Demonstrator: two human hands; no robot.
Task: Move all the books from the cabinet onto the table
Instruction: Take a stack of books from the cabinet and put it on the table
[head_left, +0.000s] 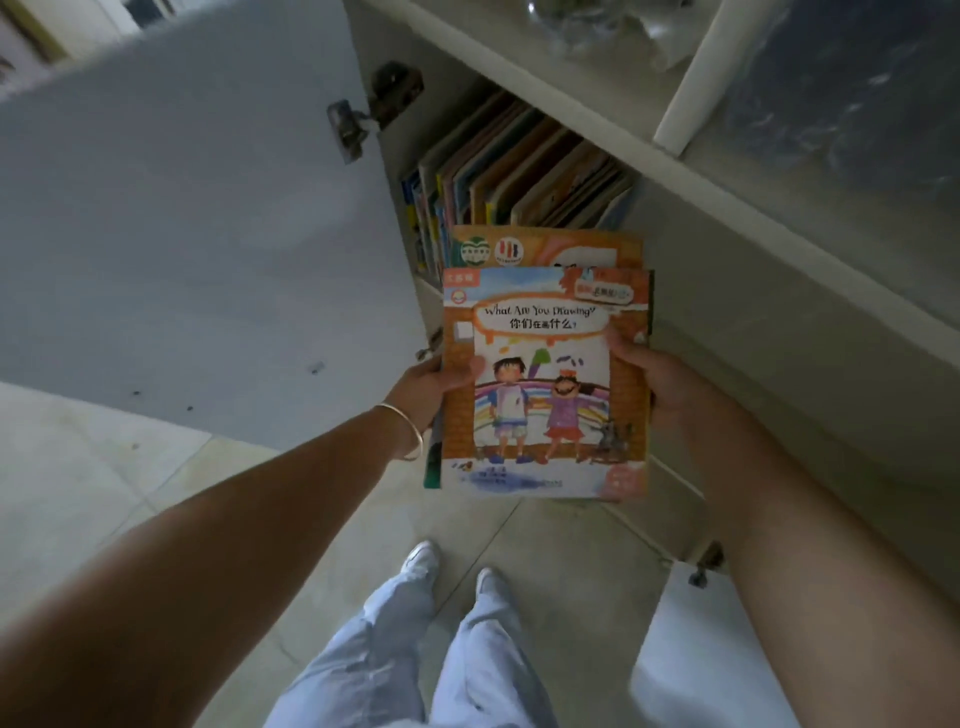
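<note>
I hold a small stack of thin picture books (543, 384) in front of the cabinet, the top one orange with two drawn children on its cover. My left hand (428, 387) grips the stack's left edge, a thin bangle on the wrist. On the right edge sits my right hand (652, 376), thumb on the cover. Behind the stack, a row of upright books (519, 171) stands in the cabinet's lower compartment (415, 171). No table is in view.
The cabinet's left door (182, 208) stands wide open at the left. A second open door (696, 649) is at the lower right by my arm. A shelf (597, 98) above the books carries clear wrapped items. My legs and shoes stand on a tiled floor (104, 483).
</note>
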